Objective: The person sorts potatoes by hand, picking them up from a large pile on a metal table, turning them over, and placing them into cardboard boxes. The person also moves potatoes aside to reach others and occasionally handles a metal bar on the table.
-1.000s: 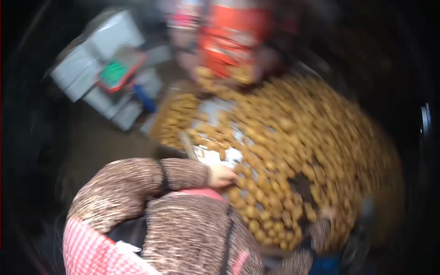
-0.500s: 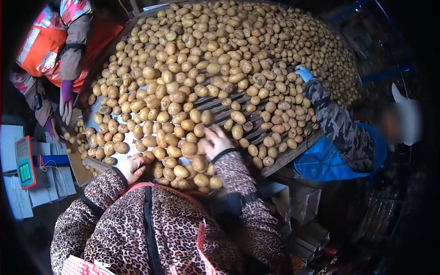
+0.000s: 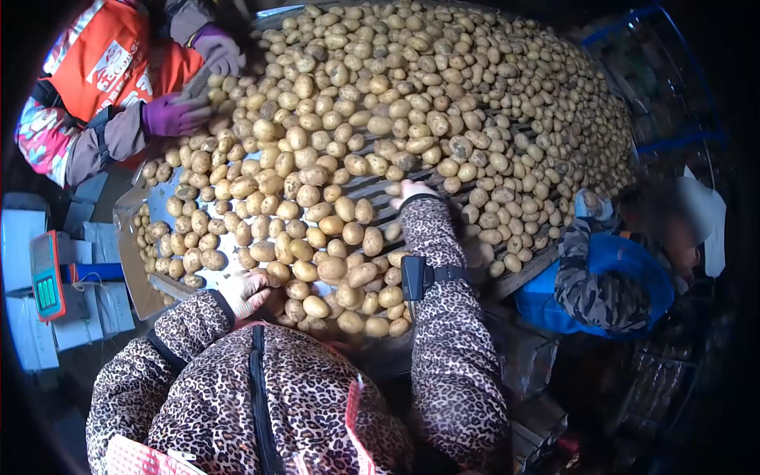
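Note:
Many yellow-brown potatoes (image 3: pixel 332 267) cover a slatted sorting table (image 3: pixel 368 187). My left hand (image 3: pixel 244 293) rests at the near edge, its fingers bent against potatoes beside it; what the fingertips hold, if anything, is hidden. Farther in, my right hand (image 3: pixel 415 190) reaches over the bare slats with potatoes close to its fingertips. The fingers there are small and partly hidden by the cuff, so their grip does not show.
At the upper left, a co-worker's purple-gloved hands (image 3: pixel 176 115) touch the pile. Another co-worker in a camouflage sleeve (image 3: pixel 594 285) is at the right, by a blue apron (image 3: pixel 542 294). A red scale (image 3: pixel 47 277) and white boxes (image 3: pixel 22 241) stand at the left.
My right hand has moved forward and right, off the near potatoes. The purple-gloved hands have come up onto the pile. The right co-worker's hand has drawn back toward their body.

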A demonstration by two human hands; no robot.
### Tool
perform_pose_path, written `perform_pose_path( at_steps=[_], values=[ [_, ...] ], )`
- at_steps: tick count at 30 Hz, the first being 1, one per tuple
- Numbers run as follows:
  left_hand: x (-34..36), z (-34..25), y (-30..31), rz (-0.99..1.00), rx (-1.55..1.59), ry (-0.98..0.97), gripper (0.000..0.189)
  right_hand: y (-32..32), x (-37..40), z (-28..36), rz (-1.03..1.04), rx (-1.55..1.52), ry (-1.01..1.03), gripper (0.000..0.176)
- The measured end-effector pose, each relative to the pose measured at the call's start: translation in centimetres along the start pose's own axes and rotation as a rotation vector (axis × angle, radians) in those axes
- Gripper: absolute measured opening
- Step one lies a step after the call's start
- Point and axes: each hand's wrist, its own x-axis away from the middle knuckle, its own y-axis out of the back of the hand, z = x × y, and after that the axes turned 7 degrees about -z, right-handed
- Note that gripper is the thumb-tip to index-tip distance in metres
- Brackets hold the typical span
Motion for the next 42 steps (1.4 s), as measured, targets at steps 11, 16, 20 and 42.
perform_pose_path(
  at_steps=[11,16,20,42],
  values=[
    [-9.1,-4.8,-1.3,0.238,1.636,0.706,0.041,-4.4,7.5,2.6,-0.429,-1.112,0.391,0.026],
    [-8.1,-2.9,-1.3,0.066,1.611,0.859,0.019,-1.1,2.2,-13.6,-0.712,-0.287,-0.622,0.054],
    [-8.5,-1.5,-1.5,0.035,1.563,0.835,0.025,1.0,6.9,-5.0,-0.261,-0.005,-0.422,0.065],
    [-5.3,-5.0,-1.3,-0.204,1.477,1.032,0.025,-3.5,15.3,-9.5,-0.657,-0.646,-0.51,0.027]
  ],
)
